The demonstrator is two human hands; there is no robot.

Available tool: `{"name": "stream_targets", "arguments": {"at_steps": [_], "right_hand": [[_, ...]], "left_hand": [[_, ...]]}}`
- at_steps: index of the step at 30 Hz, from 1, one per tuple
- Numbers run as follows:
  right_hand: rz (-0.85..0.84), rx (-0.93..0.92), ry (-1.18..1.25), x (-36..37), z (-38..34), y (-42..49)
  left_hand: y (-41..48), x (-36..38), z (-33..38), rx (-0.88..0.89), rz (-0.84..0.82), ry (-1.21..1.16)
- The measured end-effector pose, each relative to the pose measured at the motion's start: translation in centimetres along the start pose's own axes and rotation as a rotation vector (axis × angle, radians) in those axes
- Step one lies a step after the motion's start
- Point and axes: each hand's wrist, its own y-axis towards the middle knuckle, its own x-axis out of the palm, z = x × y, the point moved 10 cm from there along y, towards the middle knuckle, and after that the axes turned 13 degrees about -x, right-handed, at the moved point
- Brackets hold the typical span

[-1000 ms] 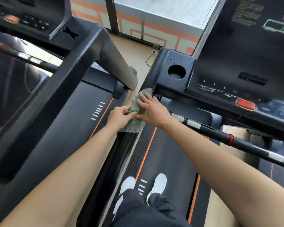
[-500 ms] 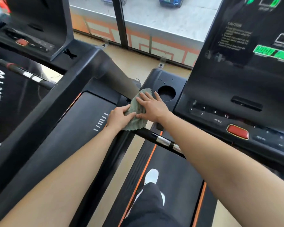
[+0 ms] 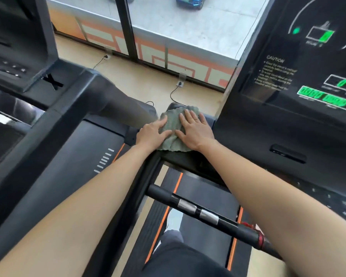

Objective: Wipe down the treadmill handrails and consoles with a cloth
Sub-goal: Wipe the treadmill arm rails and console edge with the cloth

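- neighbouring console (image 3: 12,62): far left of both hands. Black, button row too blurred to read.
- neighbouring handrail (image 3: 48,156): thick black arm running from lower left up towards the left hand. It bends into a grey upright that ends close beside that hand.
- neighbouring belt (image 3: 88,152): between that arm and the left forearm. White tick marks, orange edge stripe.
- left hand (image 3: 152,134): palm down, fingers straight and loosely spread, lying on the cloth's left edge. No pinch, nothing curled round it.
- cloth (image 3: 173,128): grey-green, crumpled, scalloped near edge. It sits on the left end of the console ledge under both hands, and its far end shows past the fingertips.
- right hand (image 3: 196,130): palm down, fingers straight and fanned, pressing flat on the cloth's right half. Ring on one finger. Thumbs point at each other, close; can't tell if touching.
- console ledge (image 3: 188,159): black, bare strip just on the wrist side of the cloth.
- wall socket (image 3: 180,82): on the floor beyond the fingertips, black cable trailing from it.
- grip bar (image 3: 198,211): under the right forearm, well back from the hands. Black, two metal pads, red wrap at its right end.
- shoe (image 3: 174,218): white, on the belt (image 3: 208,196) below the bar.
- console display (image 3: 288,92): right of the right hand. CAUTION text, green readouts, digits blurred.
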Motion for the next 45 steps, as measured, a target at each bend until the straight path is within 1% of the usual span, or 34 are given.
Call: {"name": "stream_targets", "arguments": {"at_steps": [5, 8, 12, 14, 17, 19, 22, 24, 25, 27, 31, 35, 37, 39, 41, 45], "right_hand": [[-0.029, 0.082, -0.049, -0.2, 2.7, -0.2], [-0.042, 0.114, -0.072, -0.3, 3.0, -0.9], [-0.056, 0.088, -0.197, -0.1, 2.2, -2.6], [-0.067, 0.074, -0.201, 0.2, 1.7, -3.7], [-0.076, 0.037, -0.179, 0.1, 1.0, -5.3], [-0.055, 0.016, -0.140, -0.2, 0.6, -6.5], [0.012, 0.000, -0.021, -0.8, -0.4, -7.5], [0.021, -0.051, 0.036, -0.4, -1.4, -7.0], [-0.004, -0.068, 0.053, 0.1, -1.7, -6.4], [-0.058, -0.055, 0.056, 1.1, -1.7, -5.2], [-0.064, 0.094, 0.121, 0.8, 1.0, -2.2], [-0.119, 0.188, 0.138, 0.1, 3.7, 0.4], [-0.162, 0.210, 0.152, 0.1, 4.5, 1.3], [-0.187, 0.186, 0.137, 0.1, 4.5, 1.7], [-0.192, 0.124, 0.093, 0.2, 3.9, 1.2], [-0.169, -0.027, -0.052, 0.7, 1.5, -2.2]], "left_hand": [[2.1, 0.5, 3.5, 0.118, -0.050, 0.090], [2.9, 1.4, 5.3, 0.233, -0.078, 0.179], [3.2, 2.8, 7.2, 0.373, -0.120, 0.331], [3.2, 3.2, 7.2, 0.428, -0.123, 0.398], [2.0, 3.7, 6.4, 0.506, -0.095, 0.465], [0.6, 3.8, 5.5, 0.533, -0.074, 0.457], [-2.0, 2.2, 4.5, 0.562, 0.088, 0.321], [-3.5, 2.3, 3.8, 0.590, 0.170, 0.316], [-3.8, 2.8, 3.6, 0.590, 0.157, 0.343], [-3.5, 3.6, 3.4, 0.543, 0.062, 0.369], [0.5, 3.0, 5.2, 0.425, -0.055, 0.316], [3.6, 2.5, 7.6, 0.387, -0.098, 0.276], [4.6, 2.4, 8.3, 0.367, -0.155, 0.255], [4.7, 2.5, 8.4, 0.376, -0.208, 0.267], [3.6, 2.4, 7.6, 0.394, -0.219, 0.286], [0.0, 2.6, 4.9, 0.446, -0.120, 0.314]]}}
